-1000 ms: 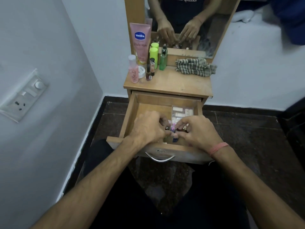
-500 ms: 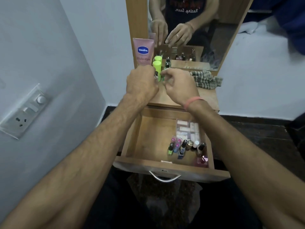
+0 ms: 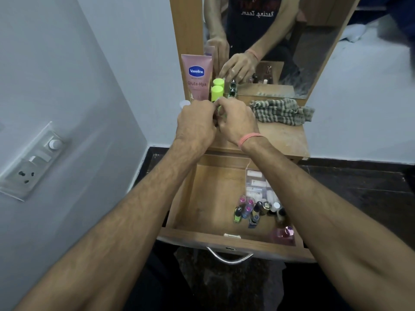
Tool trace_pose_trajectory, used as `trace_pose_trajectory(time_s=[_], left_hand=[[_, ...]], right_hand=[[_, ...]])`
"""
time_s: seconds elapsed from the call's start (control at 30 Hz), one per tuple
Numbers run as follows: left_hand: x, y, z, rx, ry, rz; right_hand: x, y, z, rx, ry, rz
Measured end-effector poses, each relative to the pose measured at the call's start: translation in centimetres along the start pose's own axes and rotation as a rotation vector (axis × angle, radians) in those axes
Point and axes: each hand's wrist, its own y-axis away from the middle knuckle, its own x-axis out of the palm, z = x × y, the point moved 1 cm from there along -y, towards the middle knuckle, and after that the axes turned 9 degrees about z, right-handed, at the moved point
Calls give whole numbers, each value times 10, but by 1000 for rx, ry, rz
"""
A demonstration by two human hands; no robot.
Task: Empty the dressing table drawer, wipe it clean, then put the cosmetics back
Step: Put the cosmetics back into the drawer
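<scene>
My left hand [image 3: 195, 124] and right hand [image 3: 238, 122] meet over the left part of the dressing table top [image 3: 280, 140], fingers curled inward and touching. Whatever lies between the fingers is hidden. Just beyond them stand a pink Vaseline tube [image 3: 197, 77], two lime-green bottles [image 3: 217, 90] and a small dark green bottle [image 3: 232, 88]. Below my arms the wooden drawer [image 3: 224, 241] is pulled out. Its right side holds several nail polish bottles [image 3: 253, 209], a pink perfume bottle [image 3: 283, 235] and a clear box of white items [image 3: 258, 187]. The drawer's left half is bare wood.
A checked cloth [image 3: 280, 112] lies bunched at the back right of the top, under the mirror [image 3: 292, 52]. The left wall carries a switch and socket plate [image 3: 33, 162]. The drawer's metal handle [image 3: 229, 258] sticks out toward me above a dark stone floor.
Both hands left the cluster of small bottles in the drawer and rose together to the table top. In the last half second they drifted slightly nearer me.
</scene>
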Motion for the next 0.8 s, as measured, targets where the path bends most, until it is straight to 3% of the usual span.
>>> trace_pose_trajectory(time_s=[0.27,0.5,0.6,0.8], left_hand=[[-10,39,2,69,204,9],[-17,115,-26,137,507,319],[-8,141,-47,195,468,422],[22,161,-78,208,281,459]], right_hand=[[-37,50,-25,56,-216,-43],[-94,194,-58,123,-381,201],[-92,225,-68,169,-331,317],[-66,237,-75,191,-84,368]])
